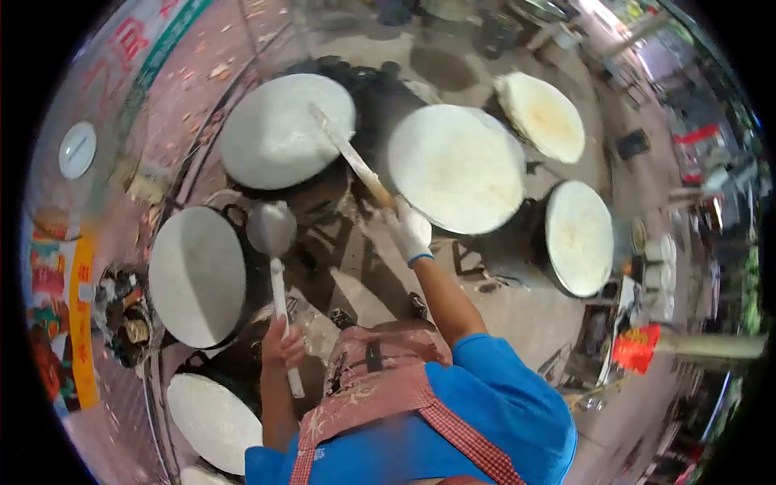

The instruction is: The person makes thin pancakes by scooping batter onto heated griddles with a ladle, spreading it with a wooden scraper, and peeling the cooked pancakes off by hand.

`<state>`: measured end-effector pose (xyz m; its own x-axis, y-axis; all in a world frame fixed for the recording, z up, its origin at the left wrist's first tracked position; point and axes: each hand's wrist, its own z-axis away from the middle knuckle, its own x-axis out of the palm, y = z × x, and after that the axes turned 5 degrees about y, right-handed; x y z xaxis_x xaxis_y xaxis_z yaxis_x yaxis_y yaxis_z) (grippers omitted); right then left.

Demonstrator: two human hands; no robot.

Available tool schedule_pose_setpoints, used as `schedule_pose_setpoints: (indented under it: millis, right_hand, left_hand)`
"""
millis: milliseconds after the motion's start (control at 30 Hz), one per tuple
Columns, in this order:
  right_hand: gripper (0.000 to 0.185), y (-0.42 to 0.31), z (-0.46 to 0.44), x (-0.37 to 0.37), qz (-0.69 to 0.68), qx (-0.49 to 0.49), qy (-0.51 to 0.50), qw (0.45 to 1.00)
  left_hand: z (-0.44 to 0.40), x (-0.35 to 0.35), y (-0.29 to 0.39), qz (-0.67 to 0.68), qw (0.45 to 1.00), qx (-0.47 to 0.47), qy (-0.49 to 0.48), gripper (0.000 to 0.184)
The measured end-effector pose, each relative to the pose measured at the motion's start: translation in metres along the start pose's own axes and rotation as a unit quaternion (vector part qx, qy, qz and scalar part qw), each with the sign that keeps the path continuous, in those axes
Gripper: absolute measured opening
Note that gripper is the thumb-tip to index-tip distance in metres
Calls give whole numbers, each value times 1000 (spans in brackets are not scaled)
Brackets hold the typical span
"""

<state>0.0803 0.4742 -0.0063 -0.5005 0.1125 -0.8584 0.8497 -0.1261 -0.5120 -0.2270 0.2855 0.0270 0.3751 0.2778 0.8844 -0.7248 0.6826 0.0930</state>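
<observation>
My left hand (pixel 283 346), bare, is closed round the white handle of a ladle (pixel 273 228). The ladle's bowl is up, between two round pans, and holds something whitish. In my right hand (pixel 408 232), which wears a white glove with a blue cuff, is a long flat wooden spatula (pixel 349 155). Its far end lies over the pale surface of the upper left pan (pixel 279 137). Beside the gloved hand, on the right, is a large round pan (pixel 457 170) covered by a pale flat layer. The left pan (pixel 196 276) also shows a smooth pale surface.
More round pale discs lie at upper right (pixel 543 117), right (pixel 579 238) and lower left (pixel 214 422). A basket of debris (pixel 128 315) stands at far left. White stacked containers (pixel 660 275) and a post with a red sign (pixel 636 348) are at right.
</observation>
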Motion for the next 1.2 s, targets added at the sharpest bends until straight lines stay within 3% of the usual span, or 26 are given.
schedule_pose_setpoints:
  millis: [67, 133, 167, 233, 267, 333, 367, 400, 467, 533, 600, 733, 800, 867, 900, 1033, 1067, 1133, 1200]
  right_hand:
    - [42, 38, 20, -38, -92, 62, -6, 994]
    - [42, 85, 48, -86, -123, 145, -30, 981]
    - [42, 123, 63, -104, -142, 146, 42, 978]
    - [42, 215, 97, -126, -193, 198, 134, 952]
    - [43, 269, 115, -134, -144, 190, 177, 955]
    - [52, 292, 137, -185, -29, 208, 192, 959]
    - [56, 295, 140, -204, 39, 258, 143, 955]
    - [47, 315, 139, -203, 59, 253, 107, 960]
    - [34, 312, 122, -206, 115, 174, 7, 978]
    - [35, 312, 91, -193, 203, -93, 45, 974]
    - [37, 301, 52, -184, 175, -259, 78, 947]
    - [44, 282, -29, -166, 174, -385, -48, 905]
    - [38, 266, -58, -176, 162, -484, -77, 857]
    - [30, 270, -83, -161, 215, -503, -169, 820]
    - [22, 274, -89, -153, 231, -534, -133, 803]
    - [15, 230, -105, -172, 285, -521, -187, 783]
    - [17, 225, -121, -175, 261, -504, -177, 804]
    - [19, 194, -151, -205, 211, -470, -164, 842]
    - [26, 139, -180, -250, 256, -327, -137, 899]
  left_hand:
    - [0, -20, -35, 128, 973, -12, 190, 36]
    - [-4, -46, -74, 201, 965, -53, 160, 43]
    - [-14, -56, -98, 240, 958, -68, 144, 48]
    - [-23, -71, -137, 246, 961, -83, 90, 26]
    - [-25, -76, -158, 248, 963, -81, 75, 27]
    - [-35, -73, -190, 239, 967, -72, 51, 32]
    - [-39, -68, -202, 237, 968, -67, 46, 35]
    - [-48, -28, -205, 268, 956, -58, 100, 36]
    - [-56, 3, -209, 308, 941, -71, 119, 36]
    - [-55, 29, -216, 330, 935, -73, 107, 36]
    - [-53, 36, -217, 296, 947, -61, 113, 37]
    - [-37, 27, -222, 269, 957, -44, 102, 35]
    - [-28, 31, -226, 274, 956, -18, 107, 37]
    - [-17, 26, -226, 269, 959, 2, 91, 36]
    - [-12, 11, -222, 287, 954, -4, 90, 35]
    - [-3, 5, -213, 334, 935, 17, 118, 35]
    - [-3, 13, -209, 349, 930, 30, 114, 35]
    - [-8, 23, -207, 306, 930, 48, 196, 24]
    - [-11, 37, -199, 254, 922, 64, 284, 31]
